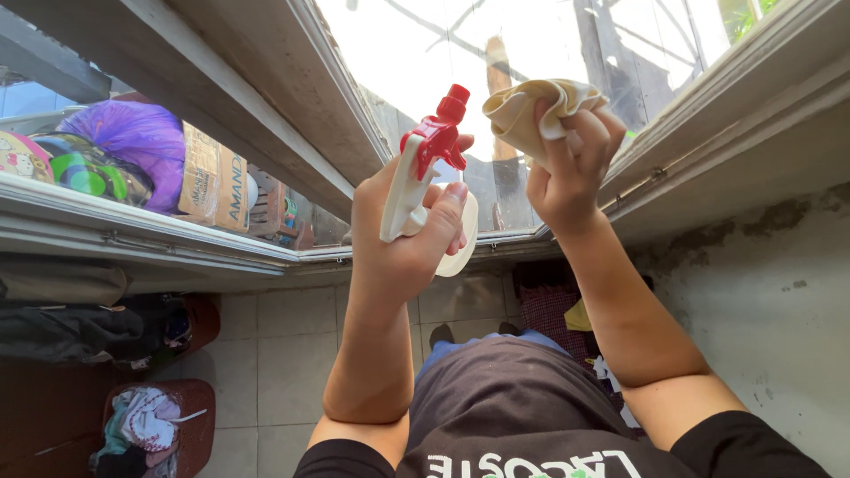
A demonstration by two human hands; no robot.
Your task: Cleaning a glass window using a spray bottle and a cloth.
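Note:
My left hand is closed around a white spray bottle with a red trigger nozzle, the nozzle pointing up toward the window glass. My right hand clutches a bunched cream cloth and holds it against the pane, just right of the nozzle. Both forearms are raised in front of my dark shirt.
The window frame runs diagonally at left and right. A purple bag and a cardboard box sit on a ledge at left. A tiled floor, a basket of clothes and a stained wall lie below.

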